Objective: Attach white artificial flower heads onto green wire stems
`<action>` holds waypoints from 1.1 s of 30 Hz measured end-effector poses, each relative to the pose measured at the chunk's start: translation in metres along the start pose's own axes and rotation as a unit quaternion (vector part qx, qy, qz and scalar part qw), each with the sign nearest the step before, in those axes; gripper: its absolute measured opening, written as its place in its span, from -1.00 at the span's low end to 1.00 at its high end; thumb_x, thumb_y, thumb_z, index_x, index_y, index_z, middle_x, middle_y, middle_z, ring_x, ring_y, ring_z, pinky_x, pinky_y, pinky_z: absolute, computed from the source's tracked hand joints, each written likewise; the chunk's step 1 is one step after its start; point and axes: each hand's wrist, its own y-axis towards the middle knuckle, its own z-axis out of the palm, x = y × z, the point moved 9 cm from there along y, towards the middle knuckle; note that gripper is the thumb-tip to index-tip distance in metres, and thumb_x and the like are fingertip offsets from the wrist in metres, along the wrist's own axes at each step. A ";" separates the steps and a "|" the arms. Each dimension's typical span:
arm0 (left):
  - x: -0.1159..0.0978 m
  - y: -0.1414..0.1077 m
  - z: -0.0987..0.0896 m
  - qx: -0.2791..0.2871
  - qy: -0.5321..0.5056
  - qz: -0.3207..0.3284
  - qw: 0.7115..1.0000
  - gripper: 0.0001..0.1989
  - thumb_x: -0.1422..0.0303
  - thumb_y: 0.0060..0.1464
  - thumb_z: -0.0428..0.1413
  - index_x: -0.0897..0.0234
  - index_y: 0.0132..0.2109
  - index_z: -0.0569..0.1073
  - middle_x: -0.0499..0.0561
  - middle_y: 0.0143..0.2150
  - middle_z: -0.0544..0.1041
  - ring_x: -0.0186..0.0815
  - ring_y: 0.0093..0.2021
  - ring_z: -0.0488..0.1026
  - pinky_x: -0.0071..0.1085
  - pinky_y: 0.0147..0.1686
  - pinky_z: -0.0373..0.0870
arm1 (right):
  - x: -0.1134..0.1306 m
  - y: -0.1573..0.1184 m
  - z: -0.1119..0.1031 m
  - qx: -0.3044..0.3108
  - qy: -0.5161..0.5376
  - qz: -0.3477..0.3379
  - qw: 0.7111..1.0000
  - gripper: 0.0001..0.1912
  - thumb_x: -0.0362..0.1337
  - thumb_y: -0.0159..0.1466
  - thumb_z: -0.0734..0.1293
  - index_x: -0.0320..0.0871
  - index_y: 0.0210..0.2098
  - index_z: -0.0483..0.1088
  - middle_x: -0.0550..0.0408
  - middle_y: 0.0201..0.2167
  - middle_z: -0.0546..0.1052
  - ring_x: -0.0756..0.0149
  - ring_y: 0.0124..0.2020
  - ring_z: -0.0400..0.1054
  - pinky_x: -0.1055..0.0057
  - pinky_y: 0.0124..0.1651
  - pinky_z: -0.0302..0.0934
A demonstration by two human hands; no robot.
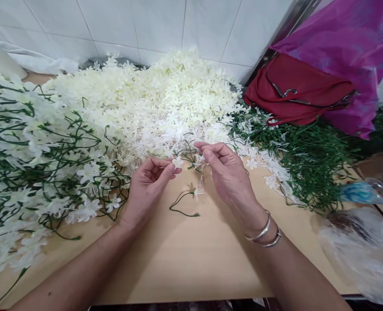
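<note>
Between thumb and fingers, my left hand (pixel 152 181) pinches a small white flower (pixel 177 162) above the table. To its right, my right hand (pixel 226 170) has its thumb and fingertips close together near a thin white piece; exactly what they grip is too small to tell. A green stem (pixel 180 207) with a white stamen piece (pixel 197 191) at its upper end lies on the table below the hands. Behind the hands rises a big heap of cream-white blossoms (pixel 185 90). Assembled white flowers on green stems (pixel 61 155) are piled at the left.
Green stems (pixel 317 160) form a heap at the right on the wooden table (pixel 191 268). Behind them are a red bag (pixel 301 86) and a purple plastic bag (pixel 349 47). A clear plastic bag (pixel 362 250) and a bottle (pixel 366 192) occupy the right edge.
</note>
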 end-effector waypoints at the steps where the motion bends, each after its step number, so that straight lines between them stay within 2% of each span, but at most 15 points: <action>1: -0.001 0.000 0.001 0.003 0.000 -0.001 1.000 -0.73 0.17 0.14 0.38 0.26 -0.27 0.53 0.03 -0.22 0.66 -0.28 -0.25 0.66 -0.38 -0.17 0.61 | 0.002 -0.002 0.000 -0.006 -0.027 -0.013 1.000 -0.74 -0.05 0.20 0.59 -0.03 -0.31 0.53 0.11 -0.18 0.71 0.23 -0.07 0.57 0.22 0.11 0.42; 4: -0.001 0.000 0.002 0.011 -0.004 -0.003 1.000 -0.72 0.16 0.14 0.37 0.27 -0.28 0.54 0.03 -0.22 0.66 -0.28 -0.22 0.66 -0.37 -0.12 0.59 | 0.010 -0.009 0.007 -0.003 -0.061 -0.044 0.997 -0.84 -0.16 0.22 0.58 -0.01 -0.30 0.56 0.16 -0.30 0.65 0.30 -0.27 0.51 0.30 -0.10 0.45; 6: -0.001 0.001 0.002 0.015 -0.007 -0.003 1.000 -0.74 0.17 0.15 0.36 0.27 -0.27 0.55 0.02 -0.24 0.65 -0.29 -0.22 0.64 -0.37 -0.10 0.58 | 0.016 -0.016 0.016 0.018 -0.057 -0.069 0.996 -0.89 -0.29 0.23 0.56 -0.01 -0.31 0.57 0.17 -0.30 0.65 0.31 -0.26 0.52 0.31 -0.11 0.45; 9: 0.000 0.002 0.002 0.017 -0.007 -0.006 1.000 -0.77 0.20 0.18 0.34 0.26 -0.26 0.56 -0.02 -0.30 0.63 -0.31 -0.25 0.61 -0.38 -0.11 0.57 | 0.024 -0.026 0.029 0.045 -0.081 -0.102 0.990 -0.85 -0.43 0.25 0.52 -0.03 -0.31 0.58 0.14 -0.28 0.65 0.26 -0.18 0.56 0.26 -0.03 0.46; 18: 0.006 -0.001 0.010 0.051 -0.020 -0.034 0.998 -0.79 0.21 0.18 0.35 0.26 -0.27 0.58 -0.01 -0.30 0.66 -0.30 -0.22 0.61 -0.38 -0.09 0.56 | 0.036 -0.037 0.032 0.007 -0.255 -0.223 0.941 -0.80 -0.44 0.33 0.45 0.00 -0.34 0.51 0.16 -0.32 0.67 0.20 -0.23 0.58 0.14 -0.08 0.44; 22: 0.006 -0.002 0.011 0.049 -0.032 -0.030 0.998 -0.77 0.19 0.12 0.39 0.25 -0.26 0.60 -0.01 -0.30 0.65 -0.31 -0.24 0.59 -0.40 -0.14 0.53 | 0.038 -0.039 0.036 0.011 -0.294 -0.228 0.928 -0.79 -0.42 0.34 0.46 0.01 -0.36 0.48 0.19 -0.35 0.68 0.21 -0.26 0.58 0.11 -0.07 0.41; 27: 0.000 -0.002 0.008 0.039 -0.020 -0.003 0.999 -0.78 0.19 0.13 0.39 0.24 -0.25 0.60 -0.02 -0.28 0.64 -0.30 -0.21 0.58 -0.39 -0.08 0.52 | 0.037 -0.041 0.037 0.007 -0.285 -0.205 0.936 -0.79 -0.42 0.33 0.46 0.01 -0.37 0.47 0.19 -0.36 0.66 0.21 -0.26 0.58 0.12 -0.05 0.41; 33: 0.002 -0.002 0.011 0.058 -0.033 -0.011 0.998 -0.81 0.24 0.15 0.37 0.24 -0.25 0.60 -0.02 -0.28 0.65 -0.33 -0.23 0.59 -0.42 -0.12 0.52 | 0.031 -0.039 0.033 0.004 -0.267 -0.188 0.945 -0.82 -0.40 0.32 0.47 0.00 -0.34 0.49 0.18 -0.34 0.65 0.23 -0.25 0.56 0.15 -0.02 0.42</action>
